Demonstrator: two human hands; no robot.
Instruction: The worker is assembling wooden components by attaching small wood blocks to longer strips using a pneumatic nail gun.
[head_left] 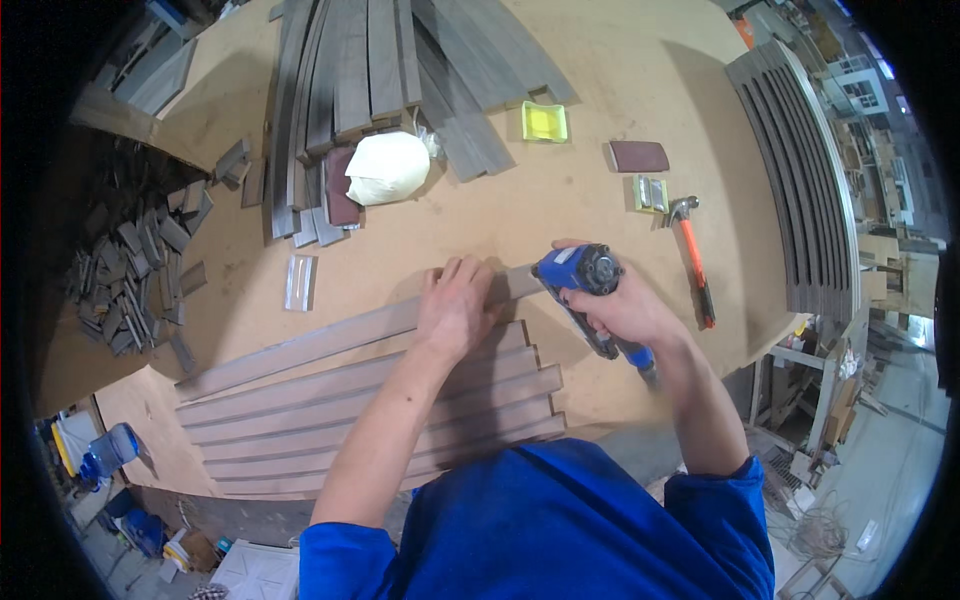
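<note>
My right hand (620, 305) grips a blue and black nail gun (585, 268), whose nose is by the right end of a grey wooden slat (330, 335). With my left hand (457, 305) I hold that slat, the fingers curled over it left of the nail gun. The slat lies at a slant on the table, its left end close to several parallel slats (375, 410) set side by side nearer to me. Whether the nail gun touches the wood cannot be made out.
A hammer (693, 260), a small box of nails (650, 194) and a dark red pad (640, 156) lie right. Behind are a yellow tray (544, 122), a cream bundle (388, 168) and stacked boards (350, 70). Wood offcuts (140, 265) pile up left; a grooved panel stack (795, 180) stands right.
</note>
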